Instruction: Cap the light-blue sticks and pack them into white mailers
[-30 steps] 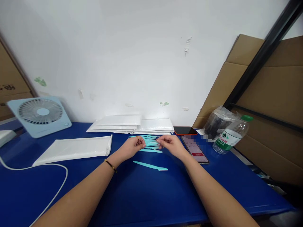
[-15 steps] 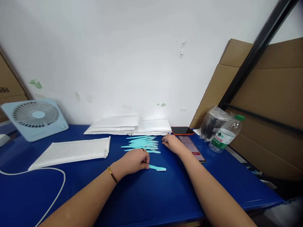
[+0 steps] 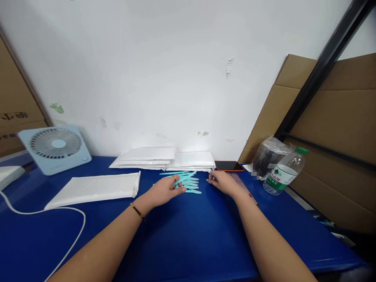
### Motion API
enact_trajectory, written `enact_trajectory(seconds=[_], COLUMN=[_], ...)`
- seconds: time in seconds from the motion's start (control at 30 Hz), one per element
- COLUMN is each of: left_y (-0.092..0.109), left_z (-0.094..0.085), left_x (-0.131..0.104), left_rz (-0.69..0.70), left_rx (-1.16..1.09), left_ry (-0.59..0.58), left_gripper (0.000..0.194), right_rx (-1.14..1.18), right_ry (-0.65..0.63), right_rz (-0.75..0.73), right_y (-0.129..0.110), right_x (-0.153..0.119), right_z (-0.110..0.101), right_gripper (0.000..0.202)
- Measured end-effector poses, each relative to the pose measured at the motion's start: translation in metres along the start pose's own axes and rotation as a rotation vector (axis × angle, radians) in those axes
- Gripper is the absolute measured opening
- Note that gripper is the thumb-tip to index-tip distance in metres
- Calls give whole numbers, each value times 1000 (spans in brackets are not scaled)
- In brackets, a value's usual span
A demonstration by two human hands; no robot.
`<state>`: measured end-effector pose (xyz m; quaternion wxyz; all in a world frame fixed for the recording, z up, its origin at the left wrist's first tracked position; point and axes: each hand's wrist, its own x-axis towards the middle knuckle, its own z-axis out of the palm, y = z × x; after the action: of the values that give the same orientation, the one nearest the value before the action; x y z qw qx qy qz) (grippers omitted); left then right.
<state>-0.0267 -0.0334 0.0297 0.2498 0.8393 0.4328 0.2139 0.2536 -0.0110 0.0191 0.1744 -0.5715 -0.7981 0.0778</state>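
Note:
Several turquoise eyebrow razors point(image 3: 192, 192) lie in a loose pile on the blue table point(image 3: 188, 239). Over the left part of this pile is my left hand point(image 3: 166, 190), its fingers closed on one eyebrow razor point(image 3: 188, 177) that slants up to the right. The thumb sticks out below it, and the hand hides part of the pile. To the right of the pile, my right hand point(image 3: 223, 182) is pinched at the fingertips on a small translucent piece point(image 3: 207, 180), too small to make out fully. Its wrist partly covers a lit phone point(image 3: 239, 181).
White padded mailers point(image 3: 143, 156) are stacked along the wall, and one mailer point(image 3: 96, 190) lies front left. A blue fan point(image 3: 58, 145) and a white cable point(image 3: 79, 231) are at left. An orange-edged phone point(image 3: 229, 166), a water bottle point(image 3: 283, 174) and cardboard point(image 3: 337, 117) are at right.
The razor in my left hand has moved from the bare table in front up and back over the pile. My right hand stays beside the pile. The view has shifted slightly.

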Motion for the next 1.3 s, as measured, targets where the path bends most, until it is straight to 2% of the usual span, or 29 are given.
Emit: enact_trajectory(seconds=[0.07, 0.17, 0.27, 0.37, 0.57, 0.73, 0.8, 0.87, 0.9, 0.97, 1.03, 1.13, 1.2, 1.3], left_y=[2, 3, 3, 5, 9, 6, 2, -4, -9, -20, -32, -45, -47, -39], left_z=[-4, -8, -10, -11, -11, -4, 0, 5, 7, 12, 17, 25, 27, 26], left_x=[-1, -3, -4, -6, -6, -6, -5, -1, 1, 6, 12, 17, 18, 16], left_rz=[-6, 8, 8, 6, 10, 17, -10, -11, 2, 16, -23, -88, -81, -10], left_rx=[92, 173, 200, 199, 194, 190, 223, 281, 318, 389, 429, 435, 443, 458], left_ry=[2, 0, -36, -54, -71, -80, -56, 19, 64, 130, 120, 42, 23, 26], left_gripper=[42, 46, 48, 50, 49, 46, 44, 43, 49, 73, 95, 94, 85, 67], right_rx=[116, 254, 272, 248, 163, 176, 179, 156, 138, 96, 54, 4, -18, -51], right_ry=[53, 168, 259, 265, 192, 122, 94, 63, 43, 7, -12, -46, -88, -132], right_rz=[-32, -165, -301, -370, -372, -395, -410, -394, -380, -363, -341, -257, -204, -192], right_y=[-7, -24, -43, -55, -61, -69, -71, -70, -68, -63, -58, -50, -46, -45], right_x=[-3, -10, -15, -17, -16, -16, -15, -13, -12, -10, -8, -3, 0, 2], right_z=[-4, -14, -20, -22, -17, -7, -1, 5, 7, 12, 16, 24, 30, 38], right_gripper=[13, 19, 18, 17, 20, 22, 22, 22, 22, 24, 48, 88, 96, 89])
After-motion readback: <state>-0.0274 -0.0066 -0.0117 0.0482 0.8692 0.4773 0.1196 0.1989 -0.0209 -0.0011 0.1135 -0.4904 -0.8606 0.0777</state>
